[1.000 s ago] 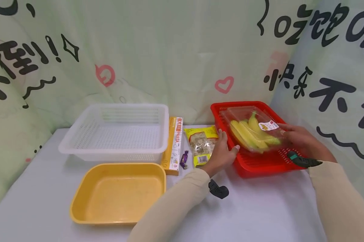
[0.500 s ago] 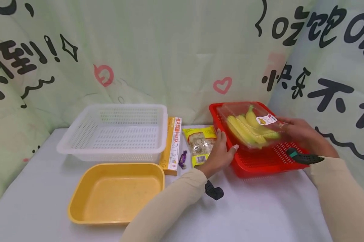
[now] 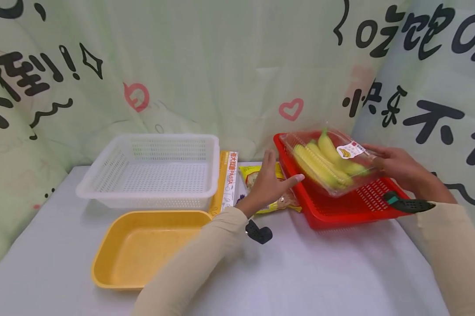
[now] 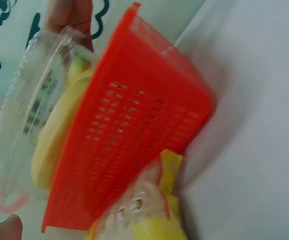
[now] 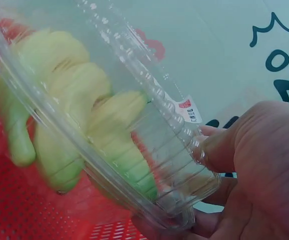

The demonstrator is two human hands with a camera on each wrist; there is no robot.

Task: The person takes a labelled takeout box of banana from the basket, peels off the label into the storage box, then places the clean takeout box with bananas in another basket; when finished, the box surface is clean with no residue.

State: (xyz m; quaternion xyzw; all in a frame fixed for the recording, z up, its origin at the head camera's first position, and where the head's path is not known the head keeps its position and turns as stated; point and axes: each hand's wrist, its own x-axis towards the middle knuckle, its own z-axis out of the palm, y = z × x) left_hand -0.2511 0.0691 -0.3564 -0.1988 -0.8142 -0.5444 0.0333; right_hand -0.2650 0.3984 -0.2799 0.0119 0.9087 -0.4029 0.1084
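My right hand point(image 3: 408, 171) grips one end of a clear plastic box point(image 3: 349, 149) of bananas point(image 3: 320, 169), thumb on its lid edge and fingers underneath. The box is held at a tilt over the red basket point(image 3: 340, 216), its right end near the white label. In the right wrist view the bananas point(image 5: 77, 95) show through the clear wall. My left hand point(image 3: 266, 186), fingers spread and holding nothing, is to the left of the basket, in front of a yellow snack bag point(image 3: 276, 207). The left wrist view shows that bag point(image 4: 154, 215) against the basket's side point(image 4: 119, 135).
A white perforated basket point(image 3: 150, 199) stands at the back left, with a yellow tray point(image 3: 142, 250) before it. Between white basket and bag lies a pasta box point(image 3: 229, 175). A purple-wrapped candy point(image 3: 241, 198) is mostly hidden behind my left wrist.
My left hand has moved left, off the red basket's edge and across the bag, whose lower end now lies farther right. My right hand has raised the banana box slightly and tilted it.
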